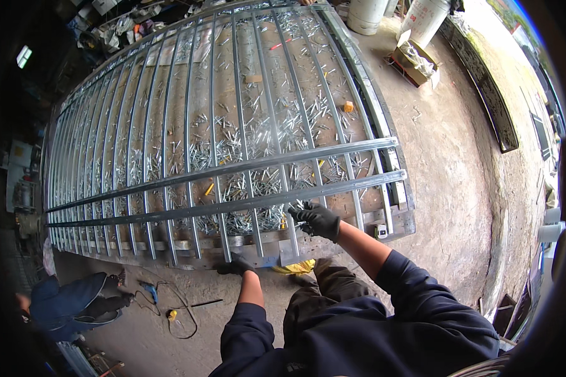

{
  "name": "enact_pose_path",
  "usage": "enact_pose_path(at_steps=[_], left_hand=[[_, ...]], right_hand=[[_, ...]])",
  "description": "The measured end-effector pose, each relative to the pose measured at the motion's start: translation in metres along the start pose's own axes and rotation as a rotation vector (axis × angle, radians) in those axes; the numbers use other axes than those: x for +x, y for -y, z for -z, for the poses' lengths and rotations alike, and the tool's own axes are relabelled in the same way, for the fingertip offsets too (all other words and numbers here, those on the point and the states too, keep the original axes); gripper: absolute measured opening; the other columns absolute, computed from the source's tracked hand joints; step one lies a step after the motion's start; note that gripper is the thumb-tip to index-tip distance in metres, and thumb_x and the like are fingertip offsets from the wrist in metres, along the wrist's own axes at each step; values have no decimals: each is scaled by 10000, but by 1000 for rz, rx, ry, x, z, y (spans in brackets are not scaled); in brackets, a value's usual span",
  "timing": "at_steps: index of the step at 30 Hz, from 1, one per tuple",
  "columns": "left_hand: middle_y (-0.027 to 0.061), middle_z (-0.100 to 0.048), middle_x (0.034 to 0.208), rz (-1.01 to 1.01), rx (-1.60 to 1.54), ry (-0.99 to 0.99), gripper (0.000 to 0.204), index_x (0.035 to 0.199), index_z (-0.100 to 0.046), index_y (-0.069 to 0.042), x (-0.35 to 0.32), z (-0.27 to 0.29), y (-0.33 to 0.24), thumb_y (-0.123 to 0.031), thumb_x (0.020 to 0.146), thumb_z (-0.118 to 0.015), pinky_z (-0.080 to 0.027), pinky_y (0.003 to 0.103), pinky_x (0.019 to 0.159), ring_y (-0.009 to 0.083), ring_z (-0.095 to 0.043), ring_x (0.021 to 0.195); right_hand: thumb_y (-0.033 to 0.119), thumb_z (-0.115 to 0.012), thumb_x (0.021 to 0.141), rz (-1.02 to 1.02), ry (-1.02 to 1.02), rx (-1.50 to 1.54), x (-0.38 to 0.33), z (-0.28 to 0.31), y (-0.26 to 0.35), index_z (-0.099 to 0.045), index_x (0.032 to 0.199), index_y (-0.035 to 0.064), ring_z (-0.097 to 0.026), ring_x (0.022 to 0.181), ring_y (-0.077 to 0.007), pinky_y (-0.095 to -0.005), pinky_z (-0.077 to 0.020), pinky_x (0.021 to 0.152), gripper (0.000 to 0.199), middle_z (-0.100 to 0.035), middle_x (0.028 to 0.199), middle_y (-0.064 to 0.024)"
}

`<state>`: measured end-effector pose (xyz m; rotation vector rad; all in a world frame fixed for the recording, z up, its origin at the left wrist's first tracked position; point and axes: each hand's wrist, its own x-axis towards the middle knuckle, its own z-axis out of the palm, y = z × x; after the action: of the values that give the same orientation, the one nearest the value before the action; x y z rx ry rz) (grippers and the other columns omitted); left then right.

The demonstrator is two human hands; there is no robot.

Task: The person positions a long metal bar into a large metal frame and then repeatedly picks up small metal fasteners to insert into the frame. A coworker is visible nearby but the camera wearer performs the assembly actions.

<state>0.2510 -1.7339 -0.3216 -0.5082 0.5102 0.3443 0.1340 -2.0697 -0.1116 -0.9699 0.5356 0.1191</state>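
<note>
A metal frame of long crossing rails point(245, 164) and several slim silver bars point(188, 125) lies across a large worktable. Through its gaps I see heaps of small silver fasteners point(236, 220), slim like rivets or nails, strewn over the tabletop. My right hand point(317, 221), in a black glove, is over the near rail, its fingers closed around a few of these fasteners, whose bright ends stick out at the fingertips. At the table's near edge is my left hand point(236, 265), also black-gloved, close to the end of one bar; its fingers are mostly hidden.
Another person point(75, 301) crouches on the floor at the left, near a blue power tool point(149, 291) with a looping cord. An orange block point(348, 107) sits among the fasteners. A cardboard box point(415, 63) and white barrels point(424, 22) stand beyond the table's right side.
</note>
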Motion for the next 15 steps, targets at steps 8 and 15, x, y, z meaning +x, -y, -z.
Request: enact_pose_path(at_steps=[8, 15], left_hand=[[98, -407, 1540, 928, 1546, -50, 735, 1455, -428, -84, -272, -44, 33, -533, 912, -641, -291, 562, 1134, 330, -421, 1382], [109, -629, 1213, 1366, 1578, 455, 416, 1245, -565, -80, -342, -71, 88, -408, 997, -503, -443, 384, 1037, 211, -584, 1165]], right_hand=[[255, -718, 959, -40, -191, -20, -158, -45, -16, -682, 1018, 136, -444, 546, -53, -238, -342, 481, 137, -556, 714, 70], [114, -697, 937, 490, -306, -91, -225, -133, -22, -656, 1041, 41, -528, 834, -58, -271, -469, 792, 134, -655, 893, 13]])
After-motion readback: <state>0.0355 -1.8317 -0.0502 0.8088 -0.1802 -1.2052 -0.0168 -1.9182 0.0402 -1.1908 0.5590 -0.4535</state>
